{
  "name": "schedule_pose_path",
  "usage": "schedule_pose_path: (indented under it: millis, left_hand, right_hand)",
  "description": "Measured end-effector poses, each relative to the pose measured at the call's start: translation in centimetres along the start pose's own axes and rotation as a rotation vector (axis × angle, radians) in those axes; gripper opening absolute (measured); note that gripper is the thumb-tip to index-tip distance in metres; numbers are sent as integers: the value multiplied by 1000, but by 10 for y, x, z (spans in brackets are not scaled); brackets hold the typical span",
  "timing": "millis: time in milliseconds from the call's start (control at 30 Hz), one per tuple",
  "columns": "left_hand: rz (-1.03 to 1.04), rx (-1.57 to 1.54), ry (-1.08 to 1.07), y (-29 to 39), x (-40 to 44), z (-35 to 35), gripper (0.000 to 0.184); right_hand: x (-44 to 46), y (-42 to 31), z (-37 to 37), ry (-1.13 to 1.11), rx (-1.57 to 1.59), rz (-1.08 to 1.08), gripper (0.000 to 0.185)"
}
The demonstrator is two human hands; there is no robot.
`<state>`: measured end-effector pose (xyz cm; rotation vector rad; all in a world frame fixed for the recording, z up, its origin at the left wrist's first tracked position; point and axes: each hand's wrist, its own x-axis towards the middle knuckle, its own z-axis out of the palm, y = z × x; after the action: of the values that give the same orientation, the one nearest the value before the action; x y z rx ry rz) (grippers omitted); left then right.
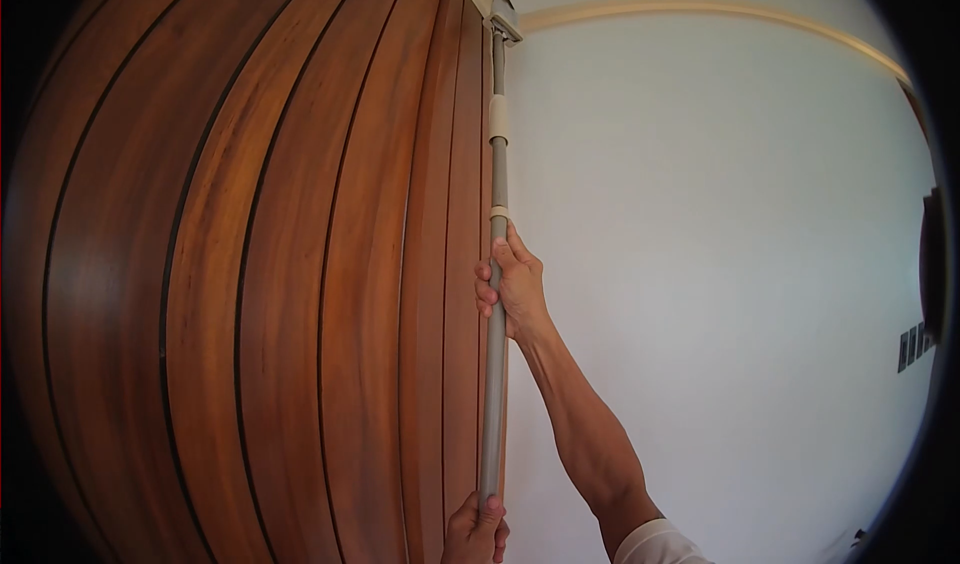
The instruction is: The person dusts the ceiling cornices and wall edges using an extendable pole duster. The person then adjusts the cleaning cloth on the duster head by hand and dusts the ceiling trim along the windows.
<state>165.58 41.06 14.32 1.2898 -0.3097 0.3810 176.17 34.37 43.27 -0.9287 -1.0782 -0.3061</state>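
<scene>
A long grey extension pole (pixel 494 374) with cream collars stands nearly upright in front of me. My right hand (pixel 517 282) grips it around the middle, thumb along the shaft and fingers wrapped round. Lower down, at the bottom of the view, my left hand (pixel 474 532) is closed around the same pole. At the top end a small flat head (pixel 504 26) sits up in the corner where wall and ceiling trim meet. What the head's far side touches is hidden. The pole's lower end is out of view below my left hand.
Reddish-brown wood panelling (pixel 290 264) with dark grooves fills the left, close to the pole. A pale wall (pixel 720 214) spans the right, with a cream trim strip (pixel 700 8) above. Dark switch plates (pixel 912 347) and a dark object (pixel 932 264) are at the far right edge.
</scene>
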Motion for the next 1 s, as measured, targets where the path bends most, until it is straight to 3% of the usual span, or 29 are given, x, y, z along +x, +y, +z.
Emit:
schedule_pose_path:
  millis: [167, 367, 433, 467, 567, 667, 733, 867, 1000]
  left_hand:
    - [-34, -87, 2, -5, 11, 0, 39]
    - [53, 73, 64, -26, 30, -9, 38]
    - [242, 127, 142, -37, 35, -10, 39]
    - [243, 132, 149, -33, 32, -8, 39]
    - [225, 112, 151, -21, 29, -7, 40]
    - [82, 85, 36, -15, 38, -19, 44]
    - [-9, 149, -72, -8, 54, -24, 27]
    - [158, 160, -90, 37, 101, -2, 29]
    - [318, 197, 14, 94, 157, 32, 43]
  right_hand:
    - [6, 8, -6, -5, 16, -5, 54]
    - [9, 20, -12, -22, 60, -47, 56]
    - [9, 21, -12, -38, 108, -31, 55]
    - [10, 21, -12, -41, 116, -30, 55]
    - [10, 26, -14, -36, 124, -33, 56]
    - [14, 28, -18, -43, 112, -47, 56]
    - [18, 31, -19, -26, 11, -87, 54]
    - [24, 35, -25, -30, 13, -70, 52]
    - [21, 31, -23, -23, 17, -79, 43]
